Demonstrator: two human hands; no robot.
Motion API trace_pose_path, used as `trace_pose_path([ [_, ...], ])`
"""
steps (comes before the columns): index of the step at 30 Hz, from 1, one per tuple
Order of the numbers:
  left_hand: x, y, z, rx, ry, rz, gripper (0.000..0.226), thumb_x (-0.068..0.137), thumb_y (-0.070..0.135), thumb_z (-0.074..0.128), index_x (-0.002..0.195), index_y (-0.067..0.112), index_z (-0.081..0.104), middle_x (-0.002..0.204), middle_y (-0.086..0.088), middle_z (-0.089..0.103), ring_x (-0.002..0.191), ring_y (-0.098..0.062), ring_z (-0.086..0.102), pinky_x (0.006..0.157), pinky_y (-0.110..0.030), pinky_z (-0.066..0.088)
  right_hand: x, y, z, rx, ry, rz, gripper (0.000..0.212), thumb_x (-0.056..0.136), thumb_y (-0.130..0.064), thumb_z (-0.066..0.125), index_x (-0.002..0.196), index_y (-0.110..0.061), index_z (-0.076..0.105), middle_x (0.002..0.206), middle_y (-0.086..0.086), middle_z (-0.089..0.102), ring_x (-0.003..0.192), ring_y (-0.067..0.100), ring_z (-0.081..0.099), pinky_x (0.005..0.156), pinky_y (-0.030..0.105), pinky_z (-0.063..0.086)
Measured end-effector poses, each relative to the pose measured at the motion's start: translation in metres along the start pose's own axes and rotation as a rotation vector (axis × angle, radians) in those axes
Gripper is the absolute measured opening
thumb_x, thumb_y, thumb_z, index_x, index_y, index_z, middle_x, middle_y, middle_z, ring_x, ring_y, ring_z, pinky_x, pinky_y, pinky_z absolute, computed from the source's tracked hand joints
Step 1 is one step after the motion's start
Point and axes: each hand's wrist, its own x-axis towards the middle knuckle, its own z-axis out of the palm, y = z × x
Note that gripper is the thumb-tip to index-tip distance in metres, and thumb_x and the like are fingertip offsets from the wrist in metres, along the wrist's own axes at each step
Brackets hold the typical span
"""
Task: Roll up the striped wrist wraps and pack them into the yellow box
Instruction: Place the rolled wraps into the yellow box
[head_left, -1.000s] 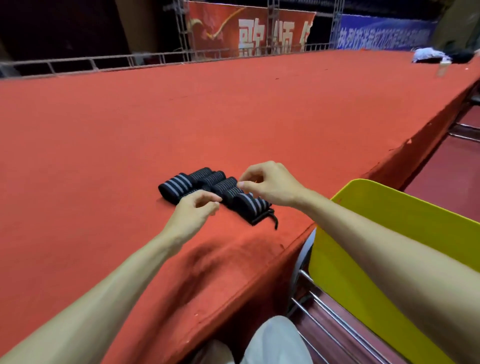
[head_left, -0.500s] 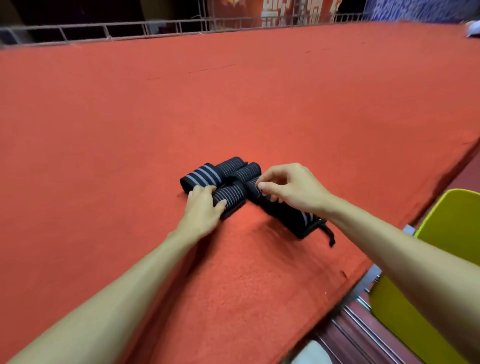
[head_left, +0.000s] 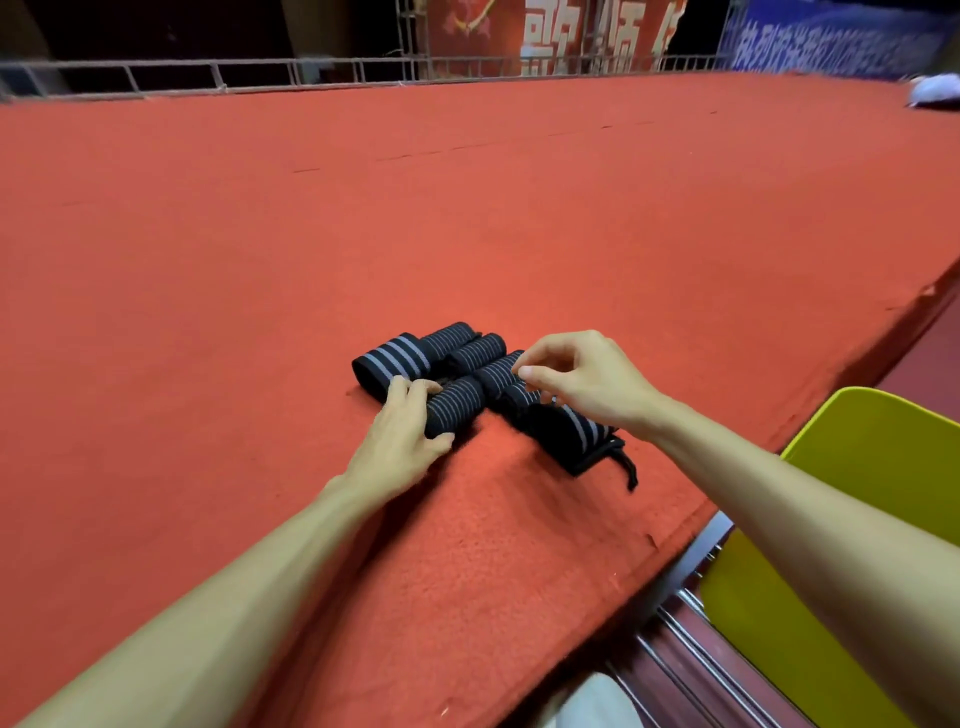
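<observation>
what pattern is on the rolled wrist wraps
The rolled fabric wrist wraps are black with grey stripes; head view.

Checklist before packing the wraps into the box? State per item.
1. Left hand grips near roll: ok, fingers and thumb curl round its end.
2. Right hand holds something: cannot tell, its curled fingers hide any contact.
3. Everything rolled tidy: not ok, a loose strap trails from the rightmost wrap.
4. Yellow box close by: ok, it is just off the edge of the red platform, on the right.
5. Room in the box: cannot tell, its inside is not visible.
</observation>
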Motion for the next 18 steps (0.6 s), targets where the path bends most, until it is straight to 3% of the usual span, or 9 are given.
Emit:
trace_pose_path([
  [5,-0.036,-0.014,-0.045,-0.492,-0.017,-0.207,0.040,0.072,0.021,0.084,0.109,0.016,0.069,0.103,0.006,0.070,0.089,-0.002,0.064,0.085,-0.021,0.050,0.013,-0.009,0.031,-0.019,-0.091,-0.029,0.010,0.090,-0.016,0.065,0.086,-0.021,0.072,0.066,-0.011,0.067,0.061,0.001,0.061,0.064,0.020,0.048],
  [9,-0.055,-0.047,-0.062,-0.740,0.147,-0.408,0.028,0.080,0.013,0.076,0.106,0.010,0.067,0.104,-0.013,0.071,0.084,-0.018,0.065,0.084,-0.043,0.054,0.032,-0.017,0.066,-0.122,-0.165,-0.106,0.006,0.088,-0.021,0.067,0.083,-0.023,0.068,0.072,-0.013,0.067,0.069,-0.001,0.060,0.070,0.018,0.043],
  [10,-0.057,-0.053,-0.063,-0.773,0.195,-0.451,0.027,0.080,0.014,0.077,0.106,0.011,0.068,0.105,-0.014,0.070,0.083,-0.020,0.065,0.080,-0.045,0.056,0.038,-0.017,0.072,-0.153,-0.168,-0.121,0.005,0.088,-0.022,0.067,0.083,-0.023,0.066,0.073,-0.014,0.064,0.069,-0.001,0.058,0.069,0.019,0.041],
  [13,-0.058,-0.069,-0.062,-0.859,0.358,-0.542,0.016,0.081,0.021,0.076,0.095,0.019,0.068,0.094,-0.002,0.069,0.074,-0.011,0.065,0.062,-0.030,0.055,0.065,-0.016,0.094,-0.230,-0.151,-0.178,0.012,0.088,-0.023,0.067,0.085,-0.021,0.055,0.089,-0.003,0.057,0.078,0.007,0.053,0.072,0.022,0.035],
  [16,-0.058,-0.084,-0.053,-0.842,0.493,-0.595,0.015,0.077,0.031,0.077,0.085,0.023,0.068,0.084,0.005,0.067,0.081,-0.014,0.063,0.074,-0.037,0.053,0.093,-0.015,0.113,-0.287,-0.138,-0.180,0.007,0.096,-0.020,0.053,0.100,-0.016,0.049,0.105,0.009,0.049,0.100,0.021,0.046,0.088,0.033,0.037],
  [18,-0.062,-0.091,-0.043,-0.780,0.539,-0.599,0.019,0.073,0.032,0.077,0.088,0.025,0.068,0.086,0.008,0.068,0.083,-0.011,0.062,0.081,-0.039,0.052,0.111,-0.012,0.123,-0.389,-0.121,-0.204,0.021,0.100,-0.019,0.044,0.117,-0.009,0.048,0.118,0.017,0.050,0.111,0.033,0.046,0.097,0.042,0.036],
])
